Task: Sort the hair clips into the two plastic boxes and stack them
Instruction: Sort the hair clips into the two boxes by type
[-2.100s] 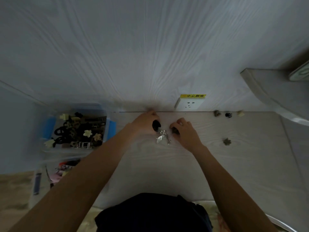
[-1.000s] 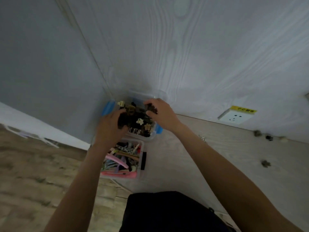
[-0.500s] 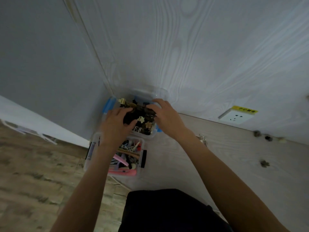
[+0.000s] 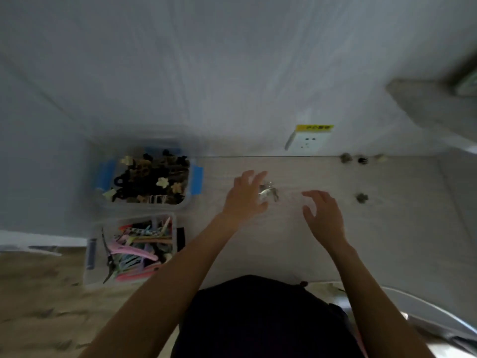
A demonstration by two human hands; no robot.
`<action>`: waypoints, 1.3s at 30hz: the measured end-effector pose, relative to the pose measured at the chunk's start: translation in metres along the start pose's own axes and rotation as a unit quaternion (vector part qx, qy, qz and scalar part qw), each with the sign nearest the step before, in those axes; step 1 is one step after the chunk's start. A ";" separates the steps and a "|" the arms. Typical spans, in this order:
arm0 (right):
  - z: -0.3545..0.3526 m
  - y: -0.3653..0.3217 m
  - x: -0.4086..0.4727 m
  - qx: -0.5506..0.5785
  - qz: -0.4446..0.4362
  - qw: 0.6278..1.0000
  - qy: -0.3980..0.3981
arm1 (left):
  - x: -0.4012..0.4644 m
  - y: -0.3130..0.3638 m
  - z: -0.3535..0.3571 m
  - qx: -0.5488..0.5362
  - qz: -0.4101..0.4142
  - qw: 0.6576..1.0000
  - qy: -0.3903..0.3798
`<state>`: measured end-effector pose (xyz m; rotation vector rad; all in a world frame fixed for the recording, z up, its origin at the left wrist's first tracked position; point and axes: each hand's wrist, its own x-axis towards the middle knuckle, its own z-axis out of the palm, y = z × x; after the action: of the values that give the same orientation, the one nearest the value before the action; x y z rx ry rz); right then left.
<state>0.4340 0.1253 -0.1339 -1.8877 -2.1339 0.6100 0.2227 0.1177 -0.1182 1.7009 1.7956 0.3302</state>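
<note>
Hovering over pale wood-grain tabletop (image 4: 296, 241): left hand (image 4: 245, 197) and right hand (image 4: 324, 215), fingers spread and relaxed, holding nothing. Small silver metal hair clips (image 4: 269, 192) lie just beside left fingertips. Clear blue-latched box of dark claw clips (image 4: 148, 179) and clear box of pastel long clips (image 4: 133, 248) sit left, side by side, unstacked

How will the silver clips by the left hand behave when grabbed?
The silver clips look like thin shiny metal, so probably light, stiff and a bit slippery. They lie bunched on the table, so they may scatter if pushed. The left hand hovers open beside them.
</note>
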 end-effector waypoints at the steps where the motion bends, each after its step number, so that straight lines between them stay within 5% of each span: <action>1: -0.006 0.014 -0.003 0.006 0.036 0.999 0.028 | 0.010 0.004 0.008 0.025 -0.014 0.999 -0.027; 5: -0.027 0.068 -0.001 0.002 0.191 0.979 0.071 | 0.031 0.010 0.029 0.044 -0.026 0.997 -0.049; 8: -0.037 0.103 0.013 0.025 0.216 0.975 0.048 | 0.038 0.019 0.040 0.046 -0.024 0.998 -0.025; 17: -0.059 0.132 0.060 0.016 0.005 0.999 -0.036 | 0.044 0.037 0.067 0.010 -0.059 0.995 0.081; 21: -0.062 0.154 0.085 0.018 0.073 0.996 0.043 | 0.042 0.036 0.079 -0.005 -0.074 0.990 0.118; 28: -0.037 0.132 0.124 0.091 0.129 0.986 0.056 | 0.044 0.034 0.083 -0.014 -0.065 0.988 0.142; 39: 0.010 0.056 0.068 0.092 -0.106 0.985 -0.097 | 0.024 0.016 0.077 0.048 -0.035 0.986 0.156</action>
<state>0.4693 0.1952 -0.1750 -1.5359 -2.2662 0.9401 0.2820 0.1243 -0.1744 1.7205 2.1215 0.5105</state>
